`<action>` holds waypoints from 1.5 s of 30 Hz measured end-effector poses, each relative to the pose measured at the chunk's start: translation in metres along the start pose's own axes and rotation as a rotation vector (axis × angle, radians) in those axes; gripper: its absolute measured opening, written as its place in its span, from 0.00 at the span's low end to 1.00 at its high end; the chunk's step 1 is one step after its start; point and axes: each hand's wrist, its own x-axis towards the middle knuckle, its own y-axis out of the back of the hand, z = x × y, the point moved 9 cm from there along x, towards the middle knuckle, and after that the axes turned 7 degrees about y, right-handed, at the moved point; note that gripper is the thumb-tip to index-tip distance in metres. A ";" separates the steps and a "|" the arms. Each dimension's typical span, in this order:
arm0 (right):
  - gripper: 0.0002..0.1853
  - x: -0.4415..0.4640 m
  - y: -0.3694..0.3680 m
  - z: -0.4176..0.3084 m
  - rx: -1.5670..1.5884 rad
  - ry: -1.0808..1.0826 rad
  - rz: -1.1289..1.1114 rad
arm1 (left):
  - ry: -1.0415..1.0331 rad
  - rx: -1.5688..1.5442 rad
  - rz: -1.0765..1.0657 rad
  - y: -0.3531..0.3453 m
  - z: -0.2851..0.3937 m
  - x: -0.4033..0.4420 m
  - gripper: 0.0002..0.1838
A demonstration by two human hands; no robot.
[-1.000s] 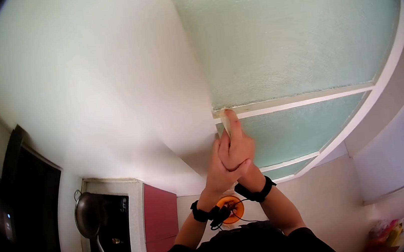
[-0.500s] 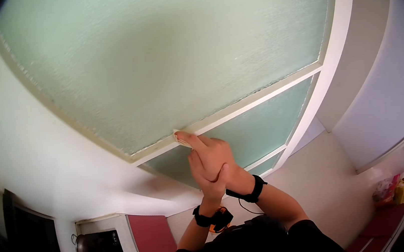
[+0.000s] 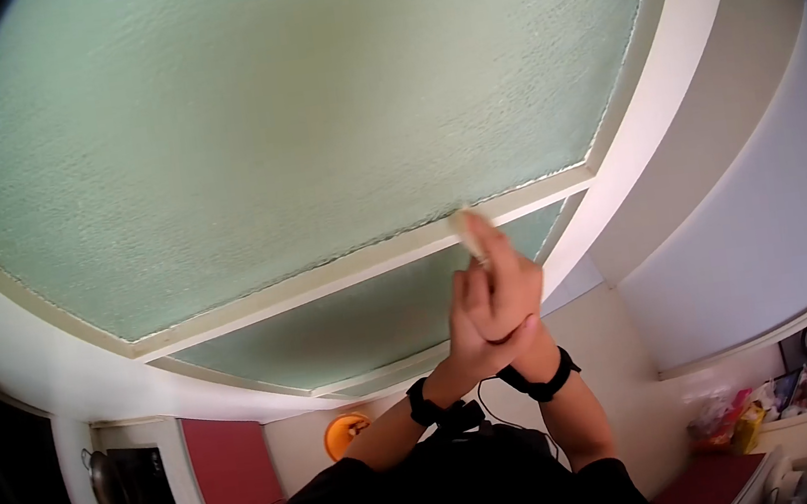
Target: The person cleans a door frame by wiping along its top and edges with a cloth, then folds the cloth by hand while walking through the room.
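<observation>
A folded pale cloth [image 3: 468, 232] is under the fingers of my right hand [image 3: 513, 284], at the cream crossbar [image 3: 364, 260] of a door with frosted green glass [image 3: 306, 113]. Its fingertips and the cloth are a little blurred. My left hand [image 3: 479, 333] is wrapped round the base of my right hand, near the wrist, with its thumb across it. Both wrists wear black bands. The cloth lies toward the right part of the crossbar, by the lower edge of the upper pane.
An orange bucket [image 3: 345, 435] stands on the pale floor at lower left. Beyond it are a red cabinet [image 3: 231, 465] and a hanging pan [image 3: 108, 490]. Plastic bags [image 3: 732, 421] sit on the right, near a red cabinet front [image 3: 709, 483]. A lower glass pane [image 3: 332, 326] lies beneath the crossbar.
Both hands, still clasped together, have moved right along the crossbar with the cloth. The view has shifted too, and the orange bucket now shows more fully.
</observation>
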 end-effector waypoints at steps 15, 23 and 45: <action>0.28 0.007 0.017 0.039 0.166 -0.217 0.155 | -0.254 0.082 -0.154 -0.035 -0.033 0.013 0.47; 0.28 -0.024 -0.045 -0.041 0.232 -0.089 0.063 | 0.151 -0.037 -0.130 0.069 -0.001 -0.018 0.44; 0.30 -0.118 -0.243 -0.294 0.372 -0.047 -0.305 | 0.237 -0.009 0.206 0.374 0.063 -0.143 0.42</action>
